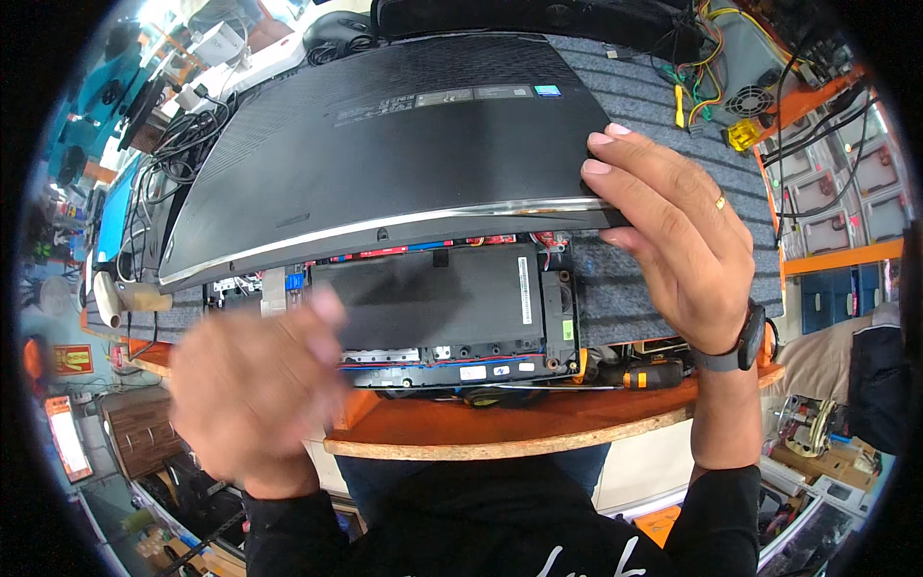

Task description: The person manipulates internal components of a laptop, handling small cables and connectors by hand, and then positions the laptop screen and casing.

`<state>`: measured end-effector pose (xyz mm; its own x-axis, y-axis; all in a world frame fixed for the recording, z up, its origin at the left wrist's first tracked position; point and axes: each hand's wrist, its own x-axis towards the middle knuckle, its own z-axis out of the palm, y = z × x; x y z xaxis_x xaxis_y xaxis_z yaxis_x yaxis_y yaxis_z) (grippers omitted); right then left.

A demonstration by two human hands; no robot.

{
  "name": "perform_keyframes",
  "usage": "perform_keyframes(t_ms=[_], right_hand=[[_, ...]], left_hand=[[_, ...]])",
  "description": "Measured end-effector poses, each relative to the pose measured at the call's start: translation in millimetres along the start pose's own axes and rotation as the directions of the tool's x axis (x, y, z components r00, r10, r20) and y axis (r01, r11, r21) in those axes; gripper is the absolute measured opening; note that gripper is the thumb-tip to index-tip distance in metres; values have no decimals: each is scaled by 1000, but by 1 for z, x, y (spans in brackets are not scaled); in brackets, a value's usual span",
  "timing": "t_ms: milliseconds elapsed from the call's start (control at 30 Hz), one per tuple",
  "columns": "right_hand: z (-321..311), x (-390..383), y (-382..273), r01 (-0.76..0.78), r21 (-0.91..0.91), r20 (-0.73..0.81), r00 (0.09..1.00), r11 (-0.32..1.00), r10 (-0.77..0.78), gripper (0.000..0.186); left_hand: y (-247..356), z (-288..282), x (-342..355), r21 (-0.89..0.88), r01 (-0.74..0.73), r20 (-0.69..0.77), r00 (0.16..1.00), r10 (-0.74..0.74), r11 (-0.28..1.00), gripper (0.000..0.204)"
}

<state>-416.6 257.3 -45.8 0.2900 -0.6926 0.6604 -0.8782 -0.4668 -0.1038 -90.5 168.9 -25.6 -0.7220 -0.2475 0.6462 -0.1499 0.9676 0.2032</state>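
My right hand [673, 226] grips the right edge of a black laptop bottom cover [433, 144], thumb under its rim and fingers on top. The cover is tilted up, with its silver-edged near side raised over the opened laptop. Below it lies the laptop base [558, 337], showing a large flat black battery [423, 298], red and blue wiring and several screws. My left hand [255, 385] is smeared by motion in front of the base's left part, so its fingers cannot be made out. The cover hides the far part of the base.
A grey striped mat [663, 163] covers the orange-edged bench. Behind the cover lie a black mouse [336, 29] and cables. At the far right are a power supply [760, 91] and a yellow screwdriver [679, 106]. A black-and-orange tool [654, 373] lies at the front edge.
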Motion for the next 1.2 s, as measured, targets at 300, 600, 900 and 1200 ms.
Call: perform_keyframes(t_ms=[300,600,900,1200], right_hand=[[2,-1,0,-31,-23,-5,1000,999,31,34],[2,0,1,-3,-6,-20,1000,1000,3,33],[4,-1,1,4,-2,-20,1000,1000,-4,33],[4,-3,2,6,-15,1,1000,1000,-6,33]], left_hand=[[-8,67,36,29,445,347,835,-426,895,26],[-24,100,41,72,589,413,717,-561,805,28],[-30,103,46,77,553,496,701,-513,830,26],[-31,101,50,115,534,550,668,-502,837,27]])
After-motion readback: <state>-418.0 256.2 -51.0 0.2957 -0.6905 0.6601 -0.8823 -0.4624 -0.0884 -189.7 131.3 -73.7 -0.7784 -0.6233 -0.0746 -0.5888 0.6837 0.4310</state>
